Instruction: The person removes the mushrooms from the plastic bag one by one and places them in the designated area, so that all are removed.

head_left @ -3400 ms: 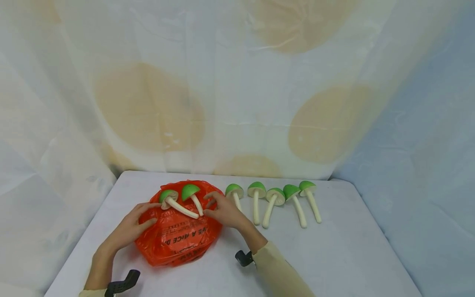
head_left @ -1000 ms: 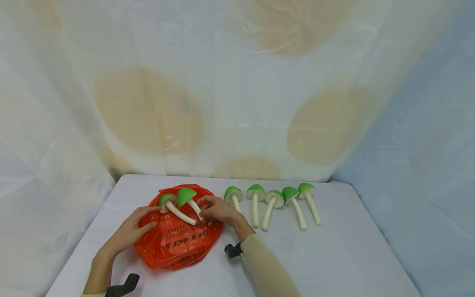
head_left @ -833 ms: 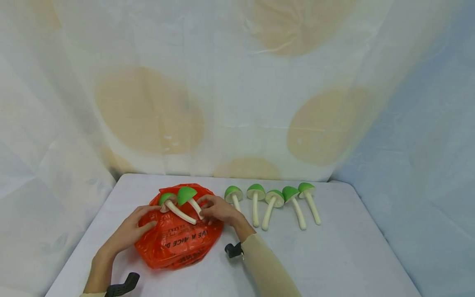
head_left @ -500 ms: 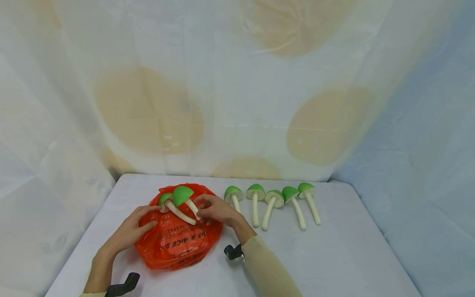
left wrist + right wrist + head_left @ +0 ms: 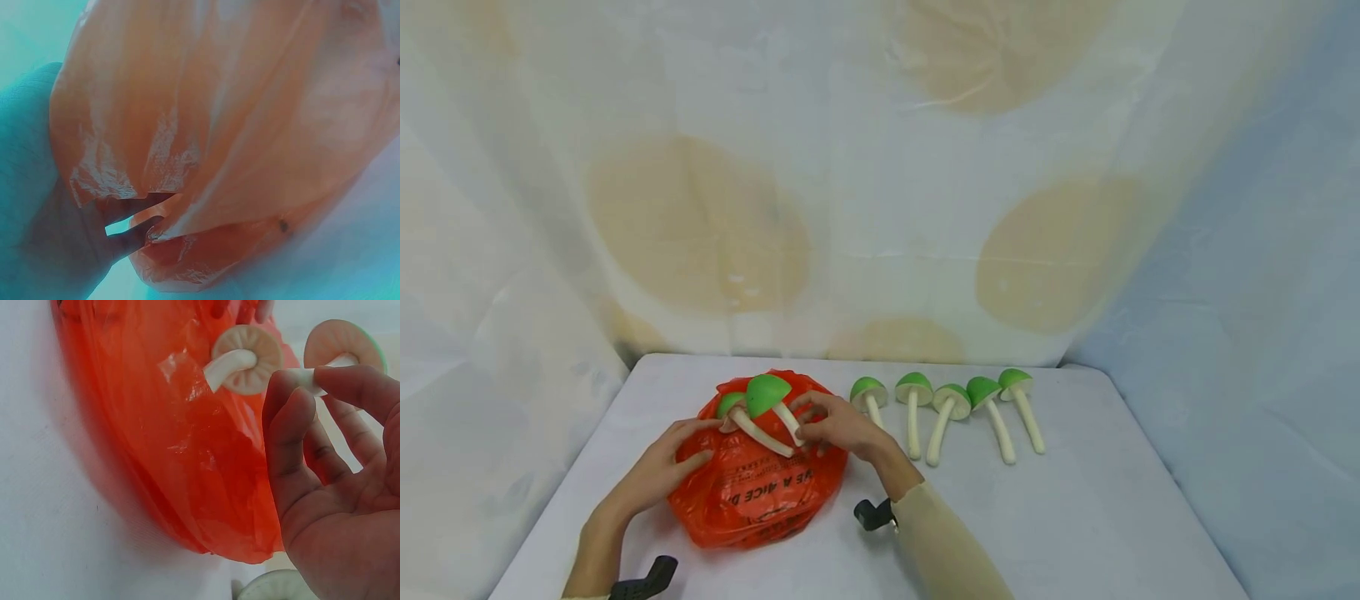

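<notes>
My right hand (image 5: 842, 429) pinches the stem of a green-capped toy mushroom (image 5: 767, 393) between thumb and fingertips, over the red plastic bag (image 5: 760, 492). The right wrist view shows that grip on the white stem, the cap (image 5: 344, 347) pointing away. A second green-capped mushroom (image 5: 763, 435) lies on the bag, its cap partly behind the held one. My left hand (image 5: 655, 475) rests at the bag's left side, thumb apart from the fingers, fingertips by the second mushroom's cap. In the left wrist view, the bag (image 5: 187, 94) hides much of that hand.
Several more green-capped mushrooms (image 5: 951, 402) lie in a row on the white table (image 5: 1075, 500), right of the bag. A pale spotted curtain (image 5: 880, 208) hangs behind the table. Sheeting also hangs on both sides. A black wrist camera (image 5: 874, 514) is strapped to the right forearm.
About three seconds ago the right hand was beside the second mushroom's stem with fingers spread; now it pinches that stem and has shifted the mushroom left, over the other cap. The left hand barely moved.
</notes>
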### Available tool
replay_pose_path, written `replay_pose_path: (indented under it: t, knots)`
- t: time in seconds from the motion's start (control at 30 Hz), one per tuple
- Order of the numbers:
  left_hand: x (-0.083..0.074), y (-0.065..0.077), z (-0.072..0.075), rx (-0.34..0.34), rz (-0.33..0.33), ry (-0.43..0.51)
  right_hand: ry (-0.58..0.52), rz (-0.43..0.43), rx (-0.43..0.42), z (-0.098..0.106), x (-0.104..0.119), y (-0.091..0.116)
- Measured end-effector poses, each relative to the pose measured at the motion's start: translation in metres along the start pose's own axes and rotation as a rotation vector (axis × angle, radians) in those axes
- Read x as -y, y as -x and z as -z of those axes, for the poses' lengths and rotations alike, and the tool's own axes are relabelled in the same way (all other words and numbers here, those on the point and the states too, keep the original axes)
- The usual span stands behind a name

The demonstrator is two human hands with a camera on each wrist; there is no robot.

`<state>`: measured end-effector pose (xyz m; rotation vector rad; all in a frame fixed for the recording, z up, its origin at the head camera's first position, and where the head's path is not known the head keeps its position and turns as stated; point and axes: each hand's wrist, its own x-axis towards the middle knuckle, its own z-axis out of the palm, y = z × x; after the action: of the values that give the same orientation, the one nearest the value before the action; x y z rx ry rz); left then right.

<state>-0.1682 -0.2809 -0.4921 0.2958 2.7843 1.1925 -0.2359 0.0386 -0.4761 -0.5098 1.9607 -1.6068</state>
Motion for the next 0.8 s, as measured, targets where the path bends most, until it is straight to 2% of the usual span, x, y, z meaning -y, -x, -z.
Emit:
replay_pose_path:
  t: [0.43, 0.63, 0.8]
  knots:
    - [0.003, -0.001, 0.0, -0.004, -0.001, -0.003, -0.009, 0.018, -0.01, 0.007, 0.003, 0.013]
    - [0.003, -0.002, -0.003, -0.01, -0.02, 0.006, 0.047, 0.042, -0.027, 0.013, 0.003, 0.027]
    - [0.001, -0.002, -0.005, -0.004, -0.005, 0.012, 0.069, 0.056, -0.005, 0.02, 0.004, 0.038]
